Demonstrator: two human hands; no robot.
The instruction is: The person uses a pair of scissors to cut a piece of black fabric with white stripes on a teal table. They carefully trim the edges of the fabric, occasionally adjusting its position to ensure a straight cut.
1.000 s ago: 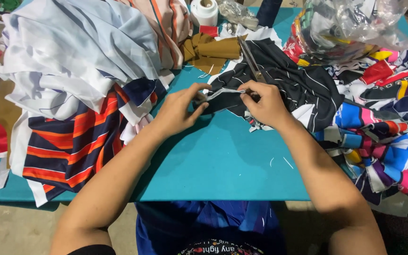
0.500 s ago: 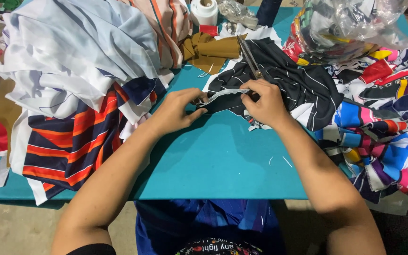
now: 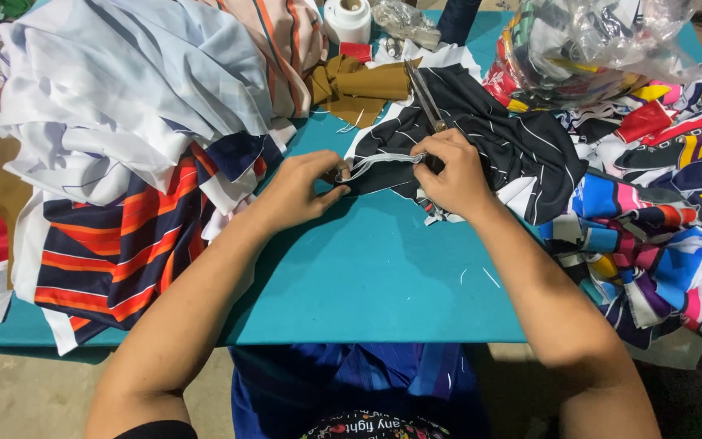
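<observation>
At frame centre, both hands pinch a white strip.
Left hand [image 3: 306,191] and right hand [image 3: 448,171] stretch the strip [image 3: 379,160] taut over black cloth [image 3: 513,138], scissors [image 3: 426,97] just behind.

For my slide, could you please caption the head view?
Two hands, left hand and right hand, stretch a white strip of black striped fabric over a teal table.

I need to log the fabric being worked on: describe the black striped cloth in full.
The black cloth looks thin and soft, with fine white stripes and a white underside showing at its folded edges. It lies crumpled on the teal table, right of centre, beside multicoloured fabrics. Scissors rest on it. The left hand and right hand pinch a narrow pale strip stretched along its near edge.
</observation>
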